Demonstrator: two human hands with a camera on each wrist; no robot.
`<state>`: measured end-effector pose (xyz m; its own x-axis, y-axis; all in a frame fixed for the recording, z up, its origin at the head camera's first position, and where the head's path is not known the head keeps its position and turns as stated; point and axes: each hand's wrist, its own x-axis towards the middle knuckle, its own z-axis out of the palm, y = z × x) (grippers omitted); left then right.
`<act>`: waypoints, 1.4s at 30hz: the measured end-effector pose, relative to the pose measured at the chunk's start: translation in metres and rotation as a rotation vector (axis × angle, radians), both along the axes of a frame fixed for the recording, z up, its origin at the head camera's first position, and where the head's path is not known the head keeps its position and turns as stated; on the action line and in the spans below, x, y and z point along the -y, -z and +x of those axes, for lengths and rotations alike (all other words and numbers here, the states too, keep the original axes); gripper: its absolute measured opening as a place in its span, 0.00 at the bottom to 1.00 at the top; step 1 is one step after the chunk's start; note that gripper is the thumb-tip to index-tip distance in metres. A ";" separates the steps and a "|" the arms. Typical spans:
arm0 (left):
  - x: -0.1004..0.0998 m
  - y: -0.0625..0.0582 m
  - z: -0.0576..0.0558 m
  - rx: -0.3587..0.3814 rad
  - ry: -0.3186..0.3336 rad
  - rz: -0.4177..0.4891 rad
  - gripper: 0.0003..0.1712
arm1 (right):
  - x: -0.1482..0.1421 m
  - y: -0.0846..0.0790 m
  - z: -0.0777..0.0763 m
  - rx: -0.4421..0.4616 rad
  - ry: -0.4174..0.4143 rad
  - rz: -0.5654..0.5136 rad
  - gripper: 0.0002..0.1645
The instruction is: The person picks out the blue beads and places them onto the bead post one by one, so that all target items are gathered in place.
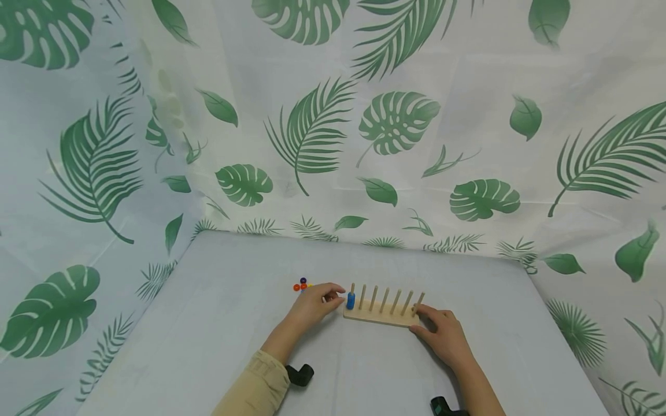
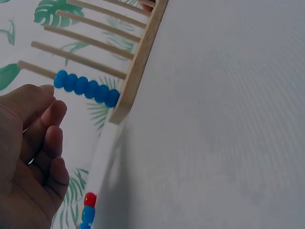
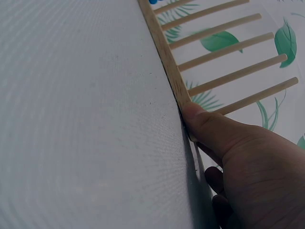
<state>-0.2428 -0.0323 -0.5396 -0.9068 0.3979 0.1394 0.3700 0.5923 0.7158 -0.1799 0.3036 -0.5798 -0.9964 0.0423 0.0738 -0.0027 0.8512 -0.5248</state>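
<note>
A wooden peg board with a row of upright pegs stands on the table. Several blue beads are stacked on its leftmost peg, whose bare tip sticks out above them. My left hand is just left of that peg, fingers loosely bent and thumb tip close to the top bead; I see nothing held in it. At the board's other end, my right hand grips the corner, thumb on the near edge and the other fingers behind. The remaining pegs carry no beads.
Several loose beads, among them an orange one and a dark blue one, lie beyond my left hand, partly hidden by it. The white table meets leaf-printed curtains at the back and sides.
</note>
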 end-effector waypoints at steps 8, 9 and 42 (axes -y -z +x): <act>0.023 0.010 -0.003 -0.046 -0.075 0.014 0.11 | 0.000 0.000 0.001 -0.004 -0.008 0.003 0.36; 0.026 0.011 -0.003 -0.049 -0.082 0.018 0.11 | 0.001 -0.001 0.001 -0.005 -0.009 0.004 0.36; 0.072 0.036 -0.001 -0.099 -0.310 -0.105 0.18 | 0.000 0.002 0.000 -0.008 -0.005 0.009 0.36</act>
<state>-0.2434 -0.1046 -0.5753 -0.9711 0.1221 0.2053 0.2250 0.7563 0.6143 -0.1800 0.3039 -0.5817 -0.9960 0.0365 0.0817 -0.0111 0.8557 -0.5173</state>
